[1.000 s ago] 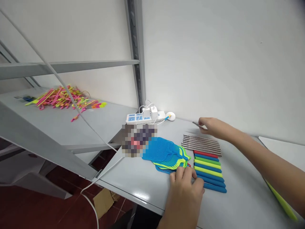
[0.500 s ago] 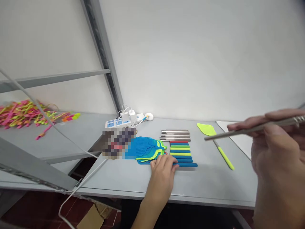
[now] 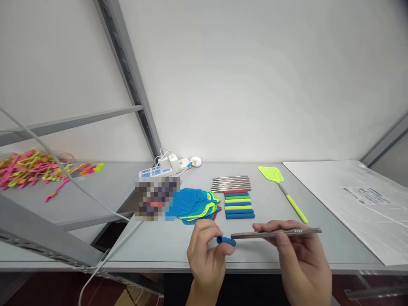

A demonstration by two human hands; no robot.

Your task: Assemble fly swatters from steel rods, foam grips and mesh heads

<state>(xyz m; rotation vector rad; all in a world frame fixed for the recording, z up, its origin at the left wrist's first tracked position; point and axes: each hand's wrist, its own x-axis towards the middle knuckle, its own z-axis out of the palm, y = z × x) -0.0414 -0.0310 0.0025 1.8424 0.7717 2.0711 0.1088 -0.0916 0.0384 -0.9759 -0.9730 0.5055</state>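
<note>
Between thumb and fingers, my left hand [image 3: 205, 250] pinches a blue handle sleeve [image 3: 227, 241], its hollow end facing left. My right hand [image 3: 298, 255] grips a metal rod [image 3: 264, 234] that points left, its tip right beside the sleeve; whether they touch I cannot tell. Beyond the hands lies a row of coloured handle sleeves [image 3: 238, 208], blue, yellow-green, green and red. Several metal rods [image 3: 231, 183] lie side by side behind them. Left of the sleeves is a fanned pile of fly swatter heads [image 3: 191, 203], mostly blue and yellow-green. A whole yellow-green fly swatter [image 3: 285, 194] rests to the right.
A white power strip [image 3: 164, 168] with plugs and cables stands at the back left, near a blurred-out item [image 3: 156, 199]. A white wrapped sheet [image 3: 338, 195] covers the right side. Pink and yellow pieces [image 3: 28, 170] are heaped on the left shelf, past a metal post [image 3: 134, 80].
My left hand has lifted the front blue sleeve off the table and drawn it nearer. My right hand has come left and down with the rod, whose tip is now by the sleeve.
</note>
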